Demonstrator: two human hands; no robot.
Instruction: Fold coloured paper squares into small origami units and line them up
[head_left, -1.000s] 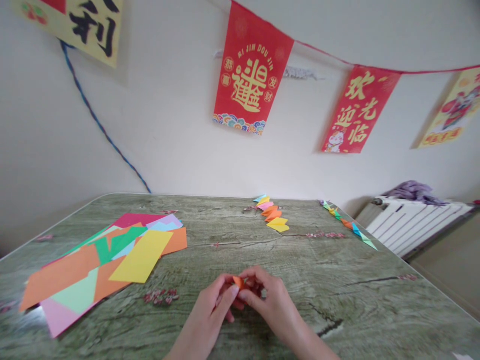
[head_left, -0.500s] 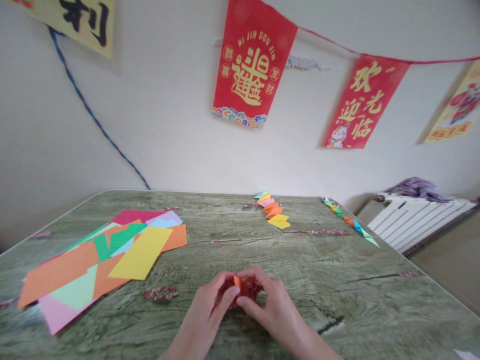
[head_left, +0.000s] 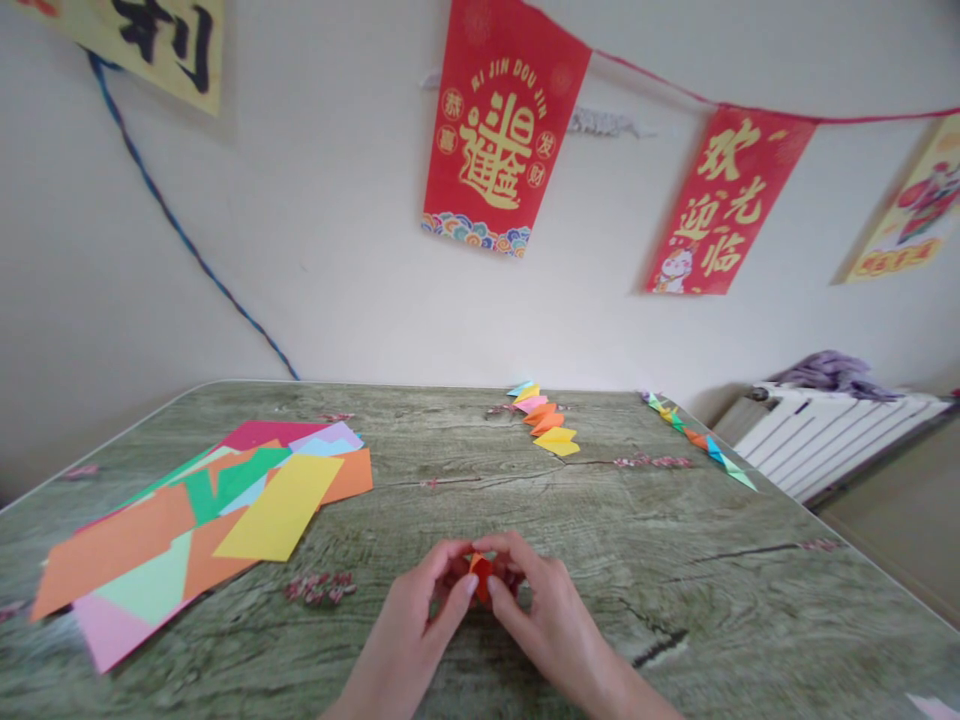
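Observation:
My left hand [head_left: 420, 625] and my right hand [head_left: 544, 615] meet over the near middle of the table [head_left: 675, 560]. Between the fingertips of both hands sits a small folded piece of orange-red paper [head_left: 481, 577], pinched from the left and from the right. Most of the piece is hidden by my fingers. It is held just above the tabletop.
A loose spread of coloured paper sheets [head_left: 202, 520] lies at the left. A row of folded paper pieces [head_left: 544, 420] sits at the far middle, and a chain of folded pieces [head_left: 701, 445] runs along the right edge. A white radiator [head_left: 832, 440] stands beyond.
My hands have closed in around the folded paper and shifted its angle slightly. The view has tilted a little.

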